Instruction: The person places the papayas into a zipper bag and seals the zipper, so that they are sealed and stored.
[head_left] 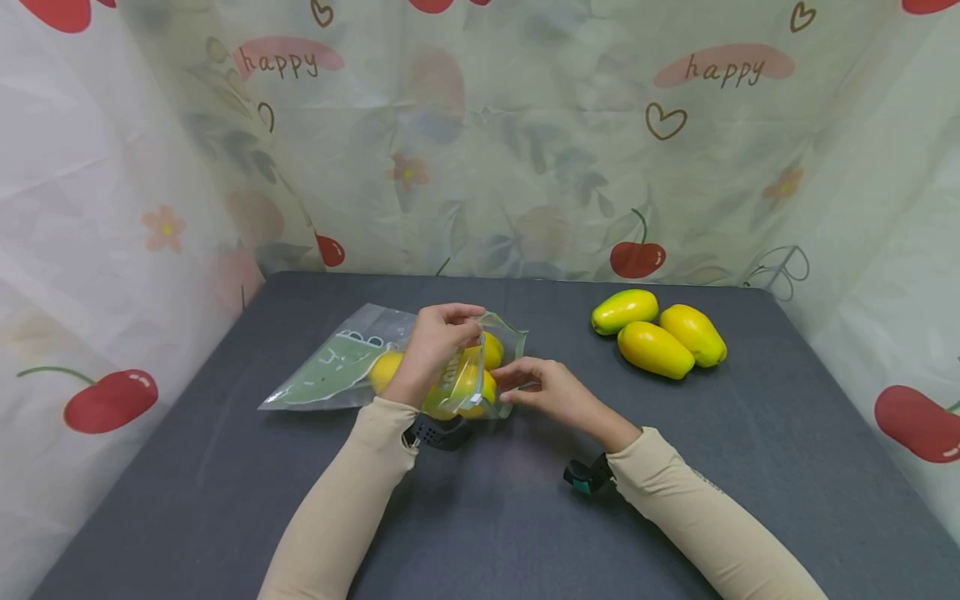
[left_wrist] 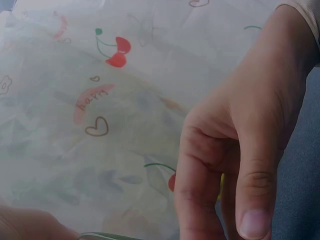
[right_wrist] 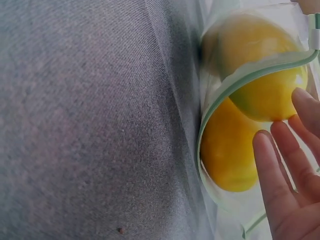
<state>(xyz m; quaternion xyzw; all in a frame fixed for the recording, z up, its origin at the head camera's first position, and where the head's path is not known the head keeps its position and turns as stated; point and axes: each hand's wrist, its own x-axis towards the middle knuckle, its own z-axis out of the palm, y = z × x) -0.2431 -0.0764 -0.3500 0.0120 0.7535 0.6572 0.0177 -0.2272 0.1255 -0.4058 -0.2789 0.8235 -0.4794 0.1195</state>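
Note:
A clear slider zip bag (head_left: pixel 333 367) with a green print lies on the table, several yellow fruits inside it. My left hand (head_left: pixel 438 342) reaches over the bag and pinches the top of its mouth, which gapes to the right. In the left wrist view, part of my left hand (left_wrist: pixel 32 225) shows beside the bag's green edge (left_wrist: pixel 112 236). My right hand (head_left: pixel 551 387) is at the mouth. In the right wrist view, its extended fingers (right_wrist: pixel 287 142) are close against a fruit (right_wrist: pixel 272 97), with another fruit (right_wrist: pixel 227 150) beside it just within the green rim.
Three oval yellow-green fruits (head_left: pixel 656 348) lie together on the dark table (head_left: pixel 517 517), back right. A printed curtain (head_left: pixel 510 142) encloses the back and sides. Each wrist wears a black camera, the right one (head_left: pixel 588 475) just above the table.

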